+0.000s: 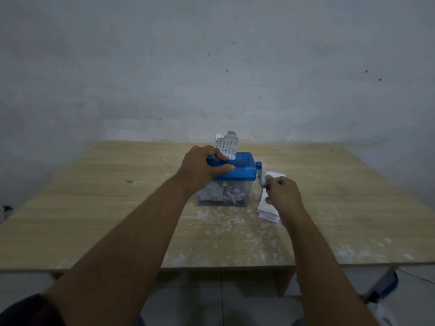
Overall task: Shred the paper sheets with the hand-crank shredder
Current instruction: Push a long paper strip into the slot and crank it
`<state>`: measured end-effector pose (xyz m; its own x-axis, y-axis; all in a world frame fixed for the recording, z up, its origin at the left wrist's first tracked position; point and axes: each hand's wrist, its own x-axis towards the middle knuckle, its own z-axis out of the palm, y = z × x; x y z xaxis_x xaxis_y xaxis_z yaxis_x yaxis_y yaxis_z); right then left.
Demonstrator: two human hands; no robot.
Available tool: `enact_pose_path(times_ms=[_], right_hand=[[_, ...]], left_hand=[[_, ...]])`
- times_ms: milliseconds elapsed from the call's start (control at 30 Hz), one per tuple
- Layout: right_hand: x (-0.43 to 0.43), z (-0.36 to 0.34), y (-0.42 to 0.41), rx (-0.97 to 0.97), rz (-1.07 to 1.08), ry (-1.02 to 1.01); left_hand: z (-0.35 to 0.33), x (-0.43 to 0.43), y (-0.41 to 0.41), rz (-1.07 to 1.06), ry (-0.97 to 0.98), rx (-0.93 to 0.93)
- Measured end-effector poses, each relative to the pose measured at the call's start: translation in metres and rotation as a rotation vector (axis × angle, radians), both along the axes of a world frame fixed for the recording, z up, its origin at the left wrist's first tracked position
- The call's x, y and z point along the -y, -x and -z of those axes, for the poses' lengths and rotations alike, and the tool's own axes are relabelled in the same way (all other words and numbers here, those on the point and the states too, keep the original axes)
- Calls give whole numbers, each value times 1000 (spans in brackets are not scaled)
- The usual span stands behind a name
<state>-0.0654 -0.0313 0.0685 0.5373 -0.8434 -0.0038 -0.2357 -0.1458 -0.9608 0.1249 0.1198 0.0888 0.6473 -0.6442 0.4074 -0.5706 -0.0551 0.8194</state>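
On the pale wooden bench (pixel 94 208), the right hand (pixel 283 192) grips the grey crank handle (pixel 261 182) above a stack of white paper sheets (pixel 267 211). The left hand (pixel 202 169) clasps the blue-lidded shredder (pixel 237 171), its clear bin full of strips. A printed sheet (pixel 227 144) stands in the slot.

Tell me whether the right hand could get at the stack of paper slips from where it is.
Probably yes: the right hand, gripping the crank, is directly above the stack of paper slips, with nothing between.
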Motion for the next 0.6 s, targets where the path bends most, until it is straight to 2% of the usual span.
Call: enact_pose_path(times_ms=[133, 233, 400, 500, 600], right_hand=[[-4, -37, 13, 108, -69, -6], [5, -60, 0, 71, -79, 90], [28, -80, -34, 95, -98, 116], [46, -73, -57, 44, -71, 115], [58, -48, -71, -117, -122, 76]], left_hand=[[-1, 0, -1, 5, -23, 28], [-2, -1, -3, 8, -53, 71], [-1, -1, -6, 20, -43, 75], [0, -1, -5, 49, -13, 47], [1, -1, -4, 66, 22, 21]])
